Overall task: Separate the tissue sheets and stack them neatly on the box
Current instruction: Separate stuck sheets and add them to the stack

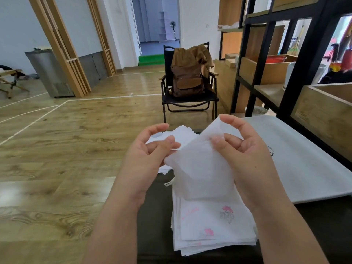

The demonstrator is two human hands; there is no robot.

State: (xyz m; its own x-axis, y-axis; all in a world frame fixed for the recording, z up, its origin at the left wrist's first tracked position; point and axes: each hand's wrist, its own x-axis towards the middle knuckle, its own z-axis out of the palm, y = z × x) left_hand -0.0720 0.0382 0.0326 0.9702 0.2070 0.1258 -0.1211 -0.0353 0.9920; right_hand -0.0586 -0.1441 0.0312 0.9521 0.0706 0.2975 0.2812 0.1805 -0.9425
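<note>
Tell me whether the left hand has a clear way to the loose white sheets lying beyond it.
Probably yes. The left hand pinches only the edge of the held tissue sheet, and the loose white sheets lie just past its fingertips with nothing between. It would likely have to let go of the sheet first.

A brown backpack (187, 79) sits on a black folding chair (190, 101) beside black shelving (245, 60).

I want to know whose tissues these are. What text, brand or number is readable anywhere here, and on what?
No text can be read.
Stack of printed tissue sheets: pink script and pink-grey motifs, too blurred to read.
White cover on the right: a small dark mark at its edge, too small to read.
</note>
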